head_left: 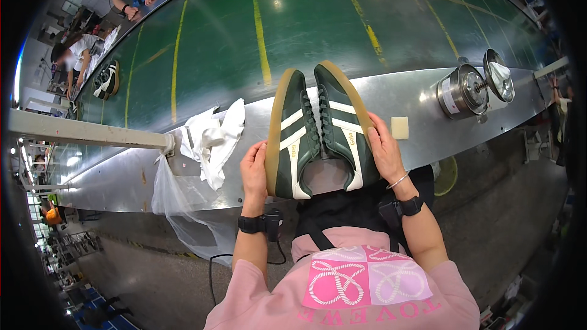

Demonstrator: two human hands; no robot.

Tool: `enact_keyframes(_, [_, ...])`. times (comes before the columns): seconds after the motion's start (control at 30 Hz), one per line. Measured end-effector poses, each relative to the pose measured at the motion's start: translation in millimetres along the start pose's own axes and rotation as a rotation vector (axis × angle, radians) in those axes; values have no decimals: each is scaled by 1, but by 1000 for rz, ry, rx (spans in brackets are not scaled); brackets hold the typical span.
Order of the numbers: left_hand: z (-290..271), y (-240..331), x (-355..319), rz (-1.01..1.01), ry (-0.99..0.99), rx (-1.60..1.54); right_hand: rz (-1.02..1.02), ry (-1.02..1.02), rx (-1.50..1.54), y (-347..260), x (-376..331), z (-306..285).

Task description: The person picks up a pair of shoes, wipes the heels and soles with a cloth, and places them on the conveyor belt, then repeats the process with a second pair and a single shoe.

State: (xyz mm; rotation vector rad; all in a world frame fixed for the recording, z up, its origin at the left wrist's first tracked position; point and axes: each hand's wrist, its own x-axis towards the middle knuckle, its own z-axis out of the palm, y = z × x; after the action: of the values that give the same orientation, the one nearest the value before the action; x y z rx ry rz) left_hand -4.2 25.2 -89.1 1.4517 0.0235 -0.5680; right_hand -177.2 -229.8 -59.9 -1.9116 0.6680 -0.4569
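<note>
Over the near metal ledge (122, 186), my left hand (254, 172) grasps the left shoe (291, 137) and my right hand (386, 154) the right shoe (343, 116), fingers (374, 133) along the outer soles (278, 110). Working from afar, I hold both side by side, toes far, heels near. White cloth (214, 140) lies to their left, a pale pad (400, 128) to their right, a steel pot (457, 95) farther right. Beyond stretches the green belt (214, 43).
</note>
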Motion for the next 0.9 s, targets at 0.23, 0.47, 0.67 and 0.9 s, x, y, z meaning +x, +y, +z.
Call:
enact_keyframes(0.23, [6,7,-1,-37,-8,20,45,-91,36,-1,3,-3])
enact_keyframes(0.47, [5,10,2,-34,-135,95,102,-146,86,5,6,-3])
enact_keyframes(0.67, [12,12,3,15,-208,254,100,-154,203,16,7,0])
enact_keyframes(0.9, [7,10,4,19,-246,243,128,-207,362,21,10,-3])
